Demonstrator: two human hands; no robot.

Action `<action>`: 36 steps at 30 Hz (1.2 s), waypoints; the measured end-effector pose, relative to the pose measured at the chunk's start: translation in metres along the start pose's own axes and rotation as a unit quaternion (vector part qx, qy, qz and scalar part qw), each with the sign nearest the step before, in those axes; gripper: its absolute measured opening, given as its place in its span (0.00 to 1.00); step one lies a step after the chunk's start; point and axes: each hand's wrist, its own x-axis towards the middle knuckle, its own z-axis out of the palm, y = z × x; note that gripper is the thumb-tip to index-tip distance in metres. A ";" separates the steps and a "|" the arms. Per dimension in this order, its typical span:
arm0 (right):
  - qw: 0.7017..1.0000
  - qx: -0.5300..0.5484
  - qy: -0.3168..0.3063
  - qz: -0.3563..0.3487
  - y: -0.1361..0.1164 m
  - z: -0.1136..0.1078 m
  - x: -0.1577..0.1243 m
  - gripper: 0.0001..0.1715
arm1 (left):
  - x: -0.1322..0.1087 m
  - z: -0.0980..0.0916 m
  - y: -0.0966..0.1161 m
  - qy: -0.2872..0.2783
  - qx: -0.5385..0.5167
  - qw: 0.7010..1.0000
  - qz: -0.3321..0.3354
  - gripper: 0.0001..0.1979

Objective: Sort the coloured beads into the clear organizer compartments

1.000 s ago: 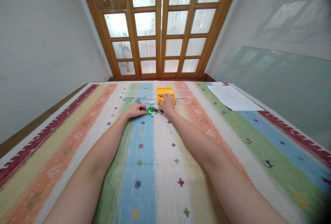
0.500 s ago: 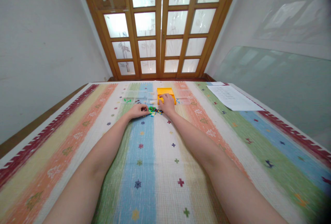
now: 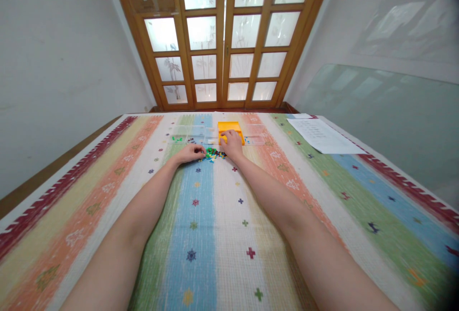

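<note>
A heap of small colourful pieces (image 3: pixel 212 154), green, blue, yellow and dark, lies on the striped tablecloth. At its left edge is my left hand (image 3: pixel 191 153), thumb and fingertips pinched together; whatever sits between them is too small to make out. My right hand (image 3: pixel 232 142) reaches over the front part of an open yellow box (image 3: pixel 228 125), just behind the heap. Its fingers are bent down and closed, and what they hold, if anything, is hidden.
Left of the yellow box stands a clear compartment tray (image 3: pixel 179 142) with green and dark pieces in it. Another clear tray (image 3: pixel 256 141) with a few blue pieces is on the right. A printed paper sheet (image 3: pixel 321 136) lies at the table's far right.
My left hand has shifted very slightly left, away from the heap, uncovering a little more of its left edge. The right hand stays over the yellow box.
</note>
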 end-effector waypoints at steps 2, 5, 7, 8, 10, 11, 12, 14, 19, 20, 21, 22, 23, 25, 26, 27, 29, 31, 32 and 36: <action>1.000 -0.001 0.000 0.001 0.000 0.000 0.000 0.14 | 0.001 -0.001 -0.002 0.018 -0.020 1.000 -0.002 0.16; 1.000 -0.004 -0.005 0.001 -0.001 -0.001 0.000 0.14 | 0.003 -0.002 -0.006 0.053 -0.050 0.997 -0.004 0.15; 1.000 -0.005 -0.007 0.000 -0.001 -0.001 0.000 0.14 | 0.004 -0.002 -0.008 0.077 -0.065 0.995 -0.003 0.13; 1.000 -0.005 -0.008 -0.001 0.000 -0.001 0.000 0.14 | 0.004 -0.002 -0.009 0.089 -0.072 0.993 -0.005 0.12; 1.000 -0.005 -0.006 -0.002 0.000 0.000 0.000 0.14 | 0.005 -0.002 -0.011 0.114 -0.092 0.989 -0.016 0.09; 1.000 -0.005 -0.005 -0.002 0.000 0.000 0.000 0.14 | 0.005 -0.002 -0.012 0.127 -0.105 0.986 -0.023 0.08; 1.000 -0.004 -0.003 -0.003 0.001 0.000 0.000 0.14 | 0.006 -0.003 -0.013 0.141 -0.119 0.982 -0.029 0.07; 1.000 -0.001 0.000 -0.004 0.002 0.001 0.001 0.14 | 0.006 -0.004 -0.016 0.169 -0.153 0.973 -0.035 0.08; 1.000 0.004 -0.003 -0.001 0.002 0.002 0.001 0.14 | 0.008 -0.010 -0.026 0.239 -0.249 0.937 -0.051 0.12; 1.000 0.004 -0.003 0.000 0.002 0.002 0.001 0.14 | 0.008 -0.012 -0.028 0.253 -0.262 0.930 -0.058 0.14; 1.000 0.005 -0.004 0.000 0.002 0.001 0.001 0.14 | 0.008 -0.013 -0.028 0.266 -0.271 0.923 -0.064 0.15; 1.000 0.005 -0.005 0.000 0.001 0.001 0.001 0.14 | 0.008 -0.015 -0.029 0.280 -0.279 0.916 -0.069 0.15; 1.000 0.005 -0.005 0.000 0.001 0.001 0.001 0.14 | 0.008 -0.016 -0.029 0.295 -0.287 0.909 -0.070 0.16; 1.000 0.005 -0.006 0.000 0.001 0.000 0.000 0.14 | 0.008 -0.020 -0.031 0.330 -0.299 0.893 -0.059 0.16; 1.000 0.005 -0.006 0.000 0.000 0.000 0.000 0.14 | 0.008 -0.023 -0.032 0.351 -0.302 0.885 -0.049 0.16; 1.000 0.005 -0.006 0.000 0.000 0.000 0.000 0.14 | 0.008 -0.026 -0.034 0.375 -0.302 0.876 -0.038 0.16; 1.000 0.005 -0.006 0.000 0.000 0.000 0.000 0.14 | 0.008 -0.032 -0.038 0.431 -0.292 0.854 -0.021 0.15; 1.000 0.006 -0.007 -0.002 0.000 0.000 0.000 0.14 | 0.007 -0.037 -0.042 0.492 -0.275 0.825 -0.020 0.14; 1.000 0.006 -0.008 -0.002 0.000 0.001 0.000 0.15 | 0.006 -0.040 -0.044 0.521 -0.265 0.811 -0.025 0.14; 1.000 0.008 -0.012 -0.002 0.001 0.001 0.000 0.15 | 0.004 -0.044 -0.048 0.582 -0.234 0.777 -0.053 0.12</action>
